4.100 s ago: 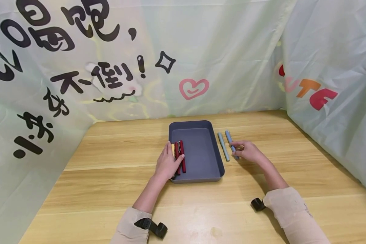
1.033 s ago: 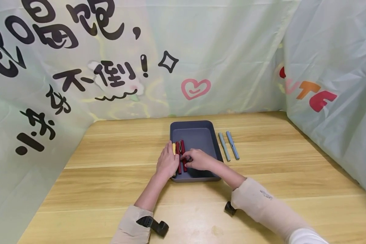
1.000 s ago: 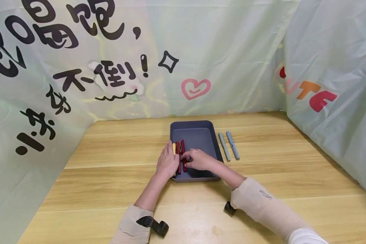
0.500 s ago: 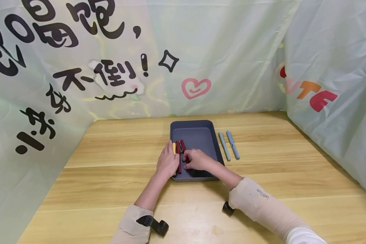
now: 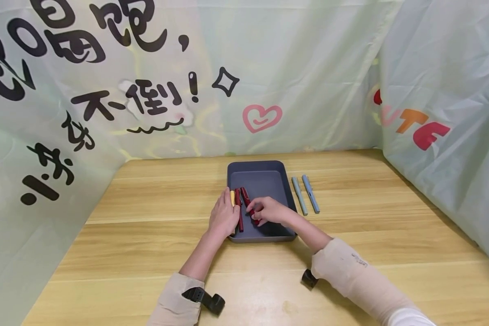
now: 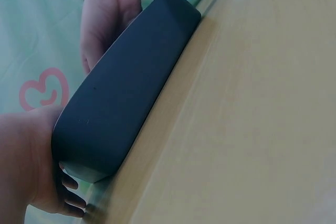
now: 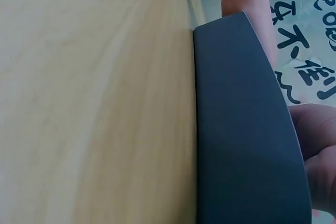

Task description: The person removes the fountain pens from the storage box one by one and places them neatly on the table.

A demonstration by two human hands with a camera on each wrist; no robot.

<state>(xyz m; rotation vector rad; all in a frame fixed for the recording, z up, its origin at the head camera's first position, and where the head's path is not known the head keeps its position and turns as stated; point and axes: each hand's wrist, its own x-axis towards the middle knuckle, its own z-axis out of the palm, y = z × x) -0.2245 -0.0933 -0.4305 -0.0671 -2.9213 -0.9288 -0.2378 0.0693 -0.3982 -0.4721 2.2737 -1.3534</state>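
Observation:
A dark blue-grey tray lies on the wooden table. Over its left wall rests my left hand, the fingers outside and the thumb inside, gripping the wall beside the pens. A yellow pen and a dark red pen lie along that wall, partly under the hand. My right hand, inside the tray, pinches a second dark red pen, which slants with its near end to the right. Both wrist views show mostly the tray's outer front wall, which hides the pens.
Right of the tray, a grey-green pen and a blue pen lie side by side on the table. Printed cloth hangs behind and at the sides. A black wrist camera sits on the left sleeve.
My right hand has left the blue pen and moved left into the tray. There it has taken hold of the right-hand red pen, whose near end has swung right. The left hand has stayed.

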